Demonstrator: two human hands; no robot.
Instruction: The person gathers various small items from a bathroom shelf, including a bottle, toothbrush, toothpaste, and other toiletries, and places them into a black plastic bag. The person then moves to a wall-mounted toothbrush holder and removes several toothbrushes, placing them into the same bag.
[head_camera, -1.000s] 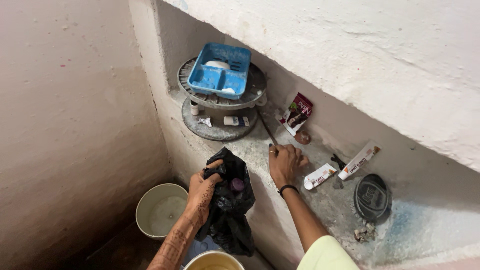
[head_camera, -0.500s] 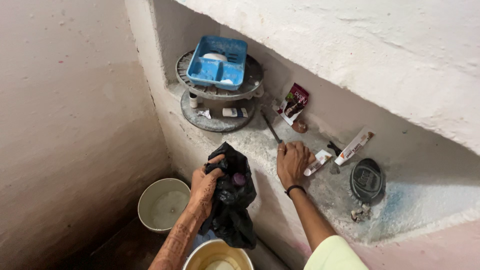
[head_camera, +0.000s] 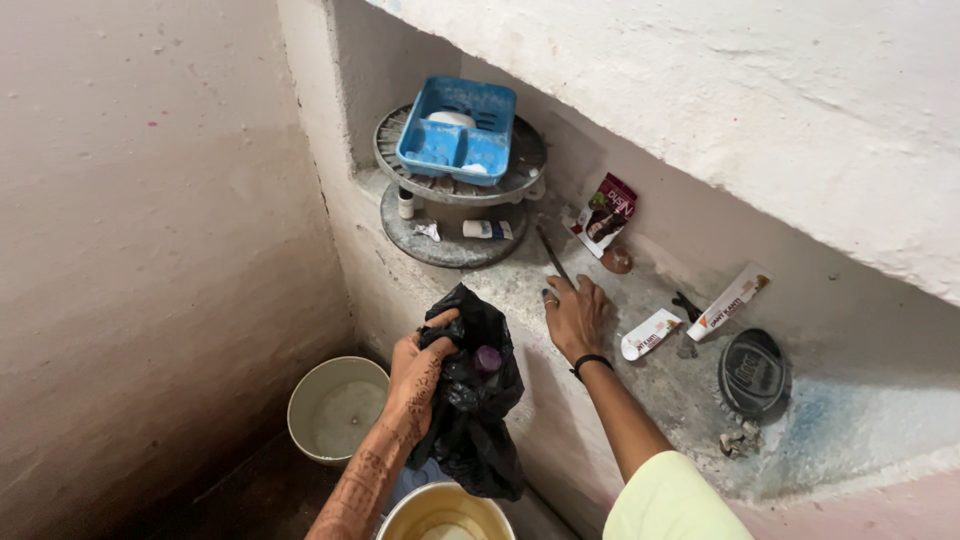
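Your left hand (head_camera: 418, 375) is closed around the gathered mouth of a black plastic bag (head_camera: 474, 400), fingers bunched into the folds near its top edge; the bag hangs below your grip, against the face of the concrete ledge (head_camera: 660, 400). A small purple object (head_camera: 487, 357) shows in the bag's opening, just right of your knuckles. Your right hand (head_camera: 574, 317) lies palm down on the ledge top, fingers spread and flat, gripping nothing; a thin dark stick (head_camera: 552, 256) lies touching or just beyond your fingertips, contact not resolvable. A white tube (head_camera: 649, 334) sits near that hand on its right, a longer white tube (head_camera: 729, 301) and a round dark lid (head_camera: 753, 373) farther along. A red sachet (head_camera: 606, 214) leans on the back wall. In the corner a blue tray (head_camera: 458, 138) rests on a round two-tier rack (head_camera: 455, 200). Below the ledge: a pale bucket (head_camera: 335, 407) and a yellow bucket (head_camera: 447, 513).
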